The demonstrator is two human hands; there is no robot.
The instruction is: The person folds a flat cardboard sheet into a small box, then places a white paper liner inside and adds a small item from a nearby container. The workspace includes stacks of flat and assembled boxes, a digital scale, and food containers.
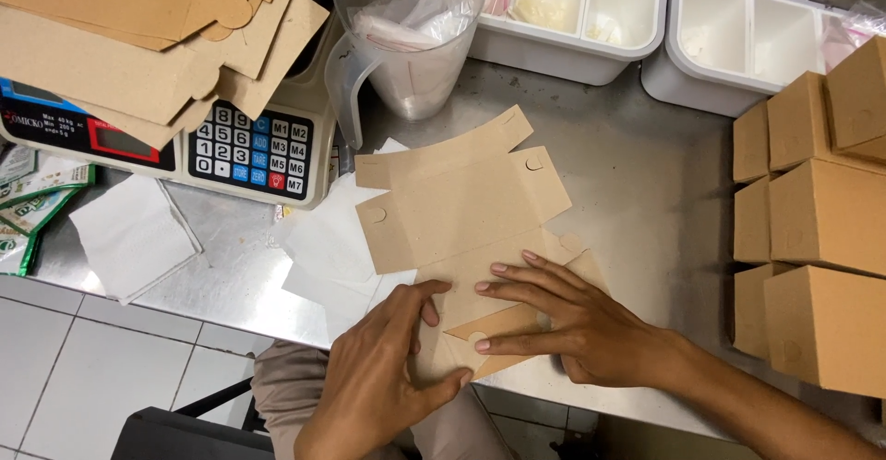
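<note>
Fingers (503,287) of the right hand (572,322) lie spread and flat on a brown cardboard box blank (461,211), their tips pressing a folded flap (494,323) with a half-round notch; the fingers are apart, not closed round anything. The left hand (378,377) rests palm down on the near edge of the same blank, fingers together and bent at the knuckles, thumb stretched toward the flap's corner; it presses rather than grips. Both forearms come in from the lower edge, the right one slanting from the lower right corner.

The blank lies unfolded on the steel bench (628,174), at its near edge, partly over some sheets of white paper (328,238); another white sheet (134,234) lies apart to the left.

Behind the blank stands a clear plastic jug (406,45) holding crumpled clear plastic bags; right of it sit two white divided tubs (577,17), (738,45), their compartments holding pale bits that I cannot make out. At the right edge are stacked folded brown boxes (821,229), closed. At the upper left a digital scale (249,151) with a keypad carries a pile of flat cardboard blanks (157,35); green printed packets (28,206) show at the far left.
</note>
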